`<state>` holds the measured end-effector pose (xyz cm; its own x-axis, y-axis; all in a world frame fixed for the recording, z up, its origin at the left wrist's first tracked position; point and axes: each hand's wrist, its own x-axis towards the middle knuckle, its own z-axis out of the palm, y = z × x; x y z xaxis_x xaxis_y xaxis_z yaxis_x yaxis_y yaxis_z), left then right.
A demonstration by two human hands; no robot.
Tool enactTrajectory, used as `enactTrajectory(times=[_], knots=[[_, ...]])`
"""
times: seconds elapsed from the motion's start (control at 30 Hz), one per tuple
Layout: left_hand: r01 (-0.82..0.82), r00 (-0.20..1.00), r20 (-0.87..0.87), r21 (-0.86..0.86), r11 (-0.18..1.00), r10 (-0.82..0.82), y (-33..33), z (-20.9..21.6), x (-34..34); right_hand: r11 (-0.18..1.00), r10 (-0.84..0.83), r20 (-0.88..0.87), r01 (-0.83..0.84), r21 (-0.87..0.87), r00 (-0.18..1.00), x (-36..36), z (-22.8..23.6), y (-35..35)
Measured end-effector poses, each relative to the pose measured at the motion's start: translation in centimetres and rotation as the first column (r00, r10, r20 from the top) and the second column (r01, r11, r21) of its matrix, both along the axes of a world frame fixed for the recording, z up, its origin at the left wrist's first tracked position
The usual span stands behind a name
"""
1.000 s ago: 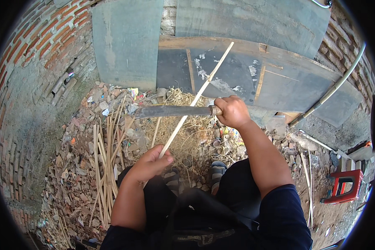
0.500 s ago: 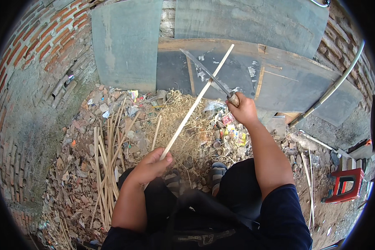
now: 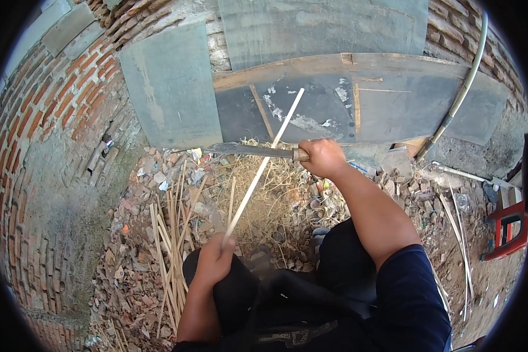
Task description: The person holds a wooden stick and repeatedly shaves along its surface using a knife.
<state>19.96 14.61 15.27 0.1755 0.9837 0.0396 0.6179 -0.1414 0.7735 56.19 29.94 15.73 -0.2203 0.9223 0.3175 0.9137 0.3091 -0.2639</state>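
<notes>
My left hand (image 3: pixel 215 259) is closed around the lower end of a long pale wooden strip (image 3: pixel 263 167), probably bamboo. The strip slants up and away to the right, its far end in front of the dark panel. In my right hand (image 3: pixel 322 158) is the wooden handle of a long-bladed knife (image 3: pixel 246 150). Its blade points left and crosses the strip about midway; whether the edge touches it I cannot tell. Under the strip lies a heap of curly shavings (image 3: pixel 270 205).
Several similar strips (image 3: pixel 169 258) lie on the rubble at my left. More thin strips (image 3: pixel 459 240) lie at right, near a red plastic stool (image 3: pixel 506 232). Grey boards (image 3: pixel 322 29) lean on the brick wall ahead. A bent pole (image 3: pixel 460 100) stands at right.
The knife has come nearer along the strip, its blade turning from pointing up-left to nearly level. The strip's far end appears lower, and the whole view has shifted.
</notes>
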Motion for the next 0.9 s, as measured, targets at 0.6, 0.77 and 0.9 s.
enactTrajectory(times=[0.6,0.77,0.9], knots=[[0.305,0.795,0.591,-0.583,0.753,0.136,1.4,1.8,-3.0,0.995,0.102,0.006,-0.102,-0.013,0.995,-2.0,1.2,-0.7],[0.339,0.824,0.566,-0.538,0.772,0.033,1.9,1.4,-2.8,0.947,-0.260,-0.161,0.219,-0.236,0.952,-0.3,-0.5,1.1],[0.344,0.792,0.602,-0.574,0.743,0.098,1.7,1.1,-3.4,0.983,-0.105,-0.145,0.080,-0.167,0.984,-1.3,0.1,0.3]])
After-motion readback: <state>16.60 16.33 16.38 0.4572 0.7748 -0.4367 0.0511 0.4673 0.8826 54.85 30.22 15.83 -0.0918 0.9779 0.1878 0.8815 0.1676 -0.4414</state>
